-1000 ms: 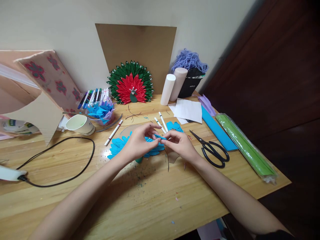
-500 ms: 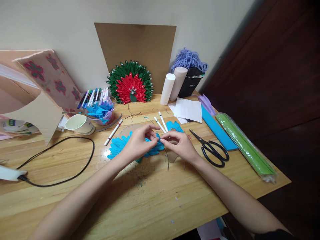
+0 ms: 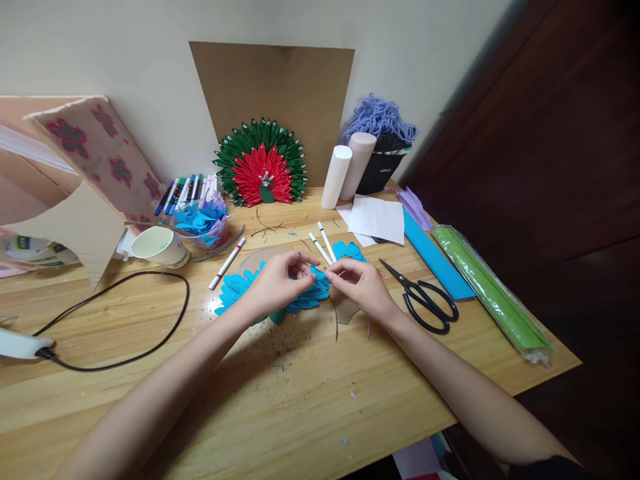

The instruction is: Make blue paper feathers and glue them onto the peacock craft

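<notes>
A blue paper fan craft (image 3: 234, 293) lies on a brown card piece (image 3: 346, 311) in the middle of the wooden table (image 3: 300, 393). My left hand (image 3: 277, 285) rests on the fan, its fingers curled and pinching a blue paper petal (image 3: 321, 284) at the fan's right edge. My right hand (image 3: 364, 288) is just to the right, its thumb and fingers pinched on the same petal's right tip. Two white markers (image 3: 323, 244) lie just behind my hands.
Black scissors (image 3: 425, 303), a blue sheet (image 3: 436, 261) and a wrapped green roll (image 3: 493, 293) lie to the right. A paper cup (image 3: 160, 247), a bowl of blue scraps (image 3: 205, 223), a red-capped marker (image 3: 227, 263) and a glue gun (image 3: 20, 345) with black cable (image 3: 150, 333) are to the left. A red-green fan (image 3: 263, 165) leans at the back.
The blue petal held raised between both hands has come down onto the fan's right edge. My hands have moved slightly apart and lower.
</notes>
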A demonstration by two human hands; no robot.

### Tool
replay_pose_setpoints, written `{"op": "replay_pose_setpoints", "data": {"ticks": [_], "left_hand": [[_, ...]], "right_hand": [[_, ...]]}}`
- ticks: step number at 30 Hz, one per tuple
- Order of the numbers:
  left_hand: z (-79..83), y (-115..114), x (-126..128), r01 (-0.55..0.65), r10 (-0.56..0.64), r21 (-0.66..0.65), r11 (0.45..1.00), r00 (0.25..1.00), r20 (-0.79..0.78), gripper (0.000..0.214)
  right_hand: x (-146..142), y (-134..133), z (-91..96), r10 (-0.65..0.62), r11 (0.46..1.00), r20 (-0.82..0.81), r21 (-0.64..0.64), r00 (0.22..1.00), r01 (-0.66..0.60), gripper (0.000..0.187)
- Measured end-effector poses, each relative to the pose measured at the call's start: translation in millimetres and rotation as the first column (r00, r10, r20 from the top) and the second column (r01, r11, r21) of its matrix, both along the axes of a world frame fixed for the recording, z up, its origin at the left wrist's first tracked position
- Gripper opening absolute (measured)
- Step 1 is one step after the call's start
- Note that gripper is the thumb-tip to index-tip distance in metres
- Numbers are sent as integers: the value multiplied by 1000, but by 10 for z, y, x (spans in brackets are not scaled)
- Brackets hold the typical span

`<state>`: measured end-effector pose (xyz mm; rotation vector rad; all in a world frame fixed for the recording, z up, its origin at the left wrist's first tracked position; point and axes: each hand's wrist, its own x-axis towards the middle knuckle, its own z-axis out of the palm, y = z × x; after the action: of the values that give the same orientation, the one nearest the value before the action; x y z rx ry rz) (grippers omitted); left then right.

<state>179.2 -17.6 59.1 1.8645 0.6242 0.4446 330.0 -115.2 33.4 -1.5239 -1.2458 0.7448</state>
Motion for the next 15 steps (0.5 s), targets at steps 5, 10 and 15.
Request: {"op": "replay_pose_setpoints", "data": {"ticks": [5,10,15], "left_hand": [[-19,-15,16,-31,33,45,998,999,-34,20],[0,-18,27,-59,60,83,995,998,-12,22],[34,-27,35,-82,82,-9,997,997,14,27]], "right_hand": [[-14,-8,-11,19,1000,5,7,1000,-19,17],[-13,10,-1,20,1000,-4,14,1000,-20,19],[-13,19,-7,-33,999,-29,27,999,34,21]]}}
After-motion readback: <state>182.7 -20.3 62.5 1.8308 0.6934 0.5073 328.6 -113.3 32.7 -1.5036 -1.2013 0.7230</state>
